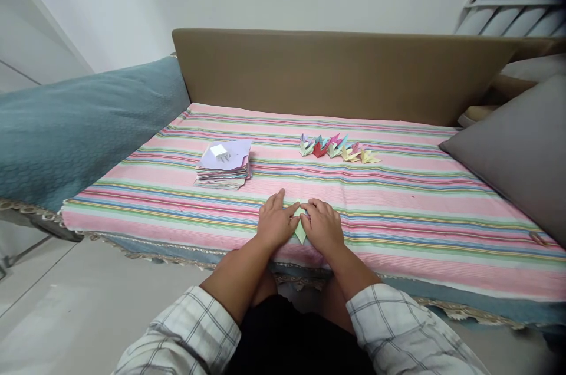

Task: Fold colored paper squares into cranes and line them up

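Observation:
A small light-green folded paper (300, 232), narrow and pointed toward me, lies flat on the striped cloth close to the front edge. My left hand (276, 220) is at its left side, thumb and fingertips pressed on the paper. From the right, my right hand (324, 224) presses its thumb and fingers on the same paper, so the two thumbs almost meet. Its upper part is partly covered by my fingers. Beyond my hands stands a cluster of several folded paper cranes (333, 148) in red, pink, yellow, green and blue.
A stack of paper sheets (223, 171) sits at the left with a small white block (220, 153) on top. Pink striped cloth (398, 198) covers the seat. A grey cushion (517, 151) lies right, a blue armrest (97, 121) left, and a brown backrest (318, 77) behind.

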Available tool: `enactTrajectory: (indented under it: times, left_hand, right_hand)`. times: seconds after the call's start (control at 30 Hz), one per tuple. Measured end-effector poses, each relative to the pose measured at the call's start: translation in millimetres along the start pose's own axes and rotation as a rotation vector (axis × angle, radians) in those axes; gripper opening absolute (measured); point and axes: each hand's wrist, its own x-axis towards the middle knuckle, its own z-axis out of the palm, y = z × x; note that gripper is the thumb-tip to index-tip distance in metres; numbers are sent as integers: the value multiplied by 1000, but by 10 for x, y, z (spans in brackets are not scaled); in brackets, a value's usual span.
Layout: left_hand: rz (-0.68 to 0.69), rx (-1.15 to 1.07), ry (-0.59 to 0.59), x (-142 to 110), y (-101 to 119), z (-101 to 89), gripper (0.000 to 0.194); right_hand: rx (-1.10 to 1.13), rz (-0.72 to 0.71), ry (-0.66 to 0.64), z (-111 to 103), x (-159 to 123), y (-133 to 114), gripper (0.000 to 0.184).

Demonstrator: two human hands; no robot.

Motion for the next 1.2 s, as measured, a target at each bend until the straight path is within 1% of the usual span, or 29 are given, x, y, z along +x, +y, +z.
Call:
enactTrajectory:
  times: [0.23,0.33,0.37,0.43,0.5,0.57,0.77,0.87,0.93,1.0,1.1,1.2]
  left_hand:
    - [-10,-42,23,29,-12,22,41]
    - [-4,-84,99,-6,-35,-6,44]
    - [3,-95,131,-22,-45,-15,41]
    - [18,-110,180,-51,-63,-29,28]
    - [33,-115,199,-68,-76,-33,16]
    - [32,-113,196,-70,-79,-34,13]
    - [3,-98,149,-58,-56,-48,16]
    - [13,-93,156,-62,-51,-45,18]
    - [13,-92,156,-62,-50,-40,19]
    - [9,-90,147,-60,-50,-36,20]
    - [10,-85,132,-59,-47,-30,21]
    - [26,-82,155,-73,-40,-17,22]
  right_hand:
    - [-30,-13,-19,-14,6,5,33]
    - [-29,-14,-26,-11,8,13,33]
    - [-28,-13,-27,-9,9,14,33]
    - [-26,-12,-26,-8,8,12,32]
    - [-21,-10,-23,-5,7,8,32]
    - [-17,-12,-18,-2,5,5,32]
    - [37,-8,14,3,2,21,29]
    - [77,-1,33,-9,0,26,21]
    - [76,3,27,-17,-3,22,15]
    - [64,13,19,-23,-4,15,12]
    - [65,24,18,-30,-5,14,16]
    - [99,27,19,-35,-6,27,22]
